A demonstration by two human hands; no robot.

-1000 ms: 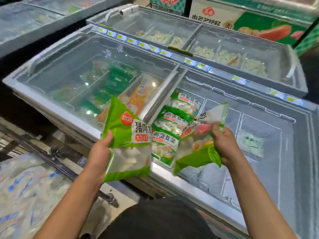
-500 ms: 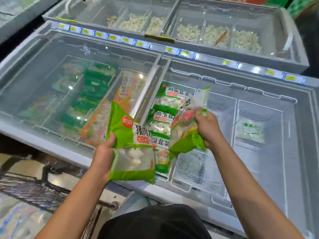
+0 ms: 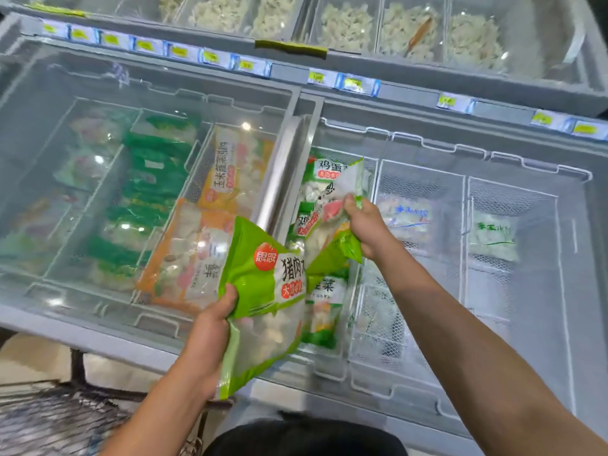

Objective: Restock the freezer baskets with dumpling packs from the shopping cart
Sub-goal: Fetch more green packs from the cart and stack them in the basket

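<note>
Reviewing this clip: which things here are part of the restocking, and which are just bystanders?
In the job: green dumpling pack in left hand; second green pack in right hand; wire basket of stocked green packs.
Bystanders: orange packs; loose dumpling bins; yellow price tags.

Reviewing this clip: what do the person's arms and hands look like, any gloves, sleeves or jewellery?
Both hands are bare: no gloves on the left hand or right hand. Both forearms are uncovered, with no sleeve in view. No watch, ring or bracelet shows.
</note>
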